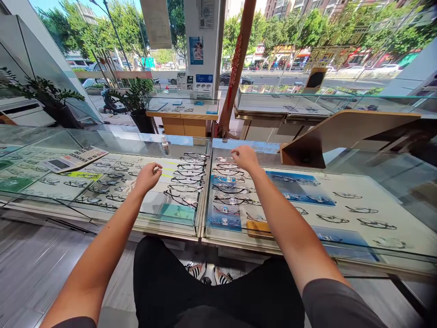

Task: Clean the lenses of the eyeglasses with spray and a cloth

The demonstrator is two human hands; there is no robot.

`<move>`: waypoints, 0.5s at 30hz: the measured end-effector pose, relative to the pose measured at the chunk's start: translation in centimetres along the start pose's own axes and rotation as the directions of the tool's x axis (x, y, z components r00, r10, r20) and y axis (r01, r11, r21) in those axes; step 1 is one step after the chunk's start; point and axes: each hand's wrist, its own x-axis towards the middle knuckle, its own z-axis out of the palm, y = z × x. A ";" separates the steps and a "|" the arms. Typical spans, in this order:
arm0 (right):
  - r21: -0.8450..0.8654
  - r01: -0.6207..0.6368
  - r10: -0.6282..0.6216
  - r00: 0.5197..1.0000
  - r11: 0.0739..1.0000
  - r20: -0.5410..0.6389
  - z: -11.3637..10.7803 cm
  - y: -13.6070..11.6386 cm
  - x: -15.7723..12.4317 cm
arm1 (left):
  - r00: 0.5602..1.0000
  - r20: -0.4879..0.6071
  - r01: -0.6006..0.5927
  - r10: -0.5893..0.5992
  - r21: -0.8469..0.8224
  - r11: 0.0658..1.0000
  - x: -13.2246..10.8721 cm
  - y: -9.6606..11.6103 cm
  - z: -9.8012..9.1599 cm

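The left hand (147, 178), fingers pinched together, and the right hand (245, 158), fingers loosely bent, hover over thin black-framed eyeglasses (228, 173) on the glass display surface (136, 142).

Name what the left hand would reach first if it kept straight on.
The left hand would probably meet the small bottle on the glass display case, though depth is unclear.

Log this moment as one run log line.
left bare hand: over clear glass eyeglass display case | right bare hand: over second clear glass display case | thin dark-framed eyeglasses under glass
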 end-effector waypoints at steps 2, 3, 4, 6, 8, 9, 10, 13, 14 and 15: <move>0.053 -0.040 0.043 0.998 0.998 -0.047 -1.2 0.7 -0.4 | 1.000 -0.009 -0.004 0.004 0.004 1.000 0.0 -0.1 0.1; 0.081 -0.056 0.062 0.996 0.995 -0.071 -1.9 1.1 -0.8 | 1.000 -0.014 -0.007 0.007 0.007 1.000 0.0 -0.1 0.1; 0.108 -0.075 0.085 0.992 0.991 -0.093 -2.6 1.5 -1.1 | 1.000 -0.019 -0.011 0.011 0.010 1.000 0.0 -0.1 0.2; 0.163 -0.096 0.118 0.984 0.982 -0.130 -4.0 2.0 -2.1 | 0.999 -0.032 -0.023 0.023 0.019 1.000 0.0 0.2 0.2; 0.215 -0.098 0.132 0.980 0.972 -0.149 -5.2 2.2 -3.4 | 0.997 -0.058 -0.041 0.043 0.035 0.999 -0.1 0.7 0.0; 0.239 -0.094 0.134 0.979 0.966 -0.155 -5.7 2.1 -4.2 | 0.995 -0.076 -0.054 0.057 0.045 0.998 -0.2 1.1 -0.3; 0.263 -0.088 0.134 0.978 0.961 -0.162 -6.1 2.0 -5.2 | 0.993 -0.096 -0.068 0.073 0.055 0.996 -0.5 1.6 -0.6; 0.328 -0.050 0.115 0.977 0.943 -0.181 -7.1 1.5 -9.1 | 0.971 -0.126 -0.193 0.202 0.081 0.978 -1.8 3.7 -2.3; 0.354 -0.039 0.111 0.977 0.935 -0.184 -7.3 1.3 -10.7 | 0.948 -0.107 -0.292 0.301 0.087 0.952 -2.5 4.6 -3.0; 0.420 -0.036 0.122 0.976 0.907 -0.179 -7.4 1.2 -12.4 | 0.913 -0.048 -0.402 0.406 0.082 0.912 -3.2 5.5 -3.6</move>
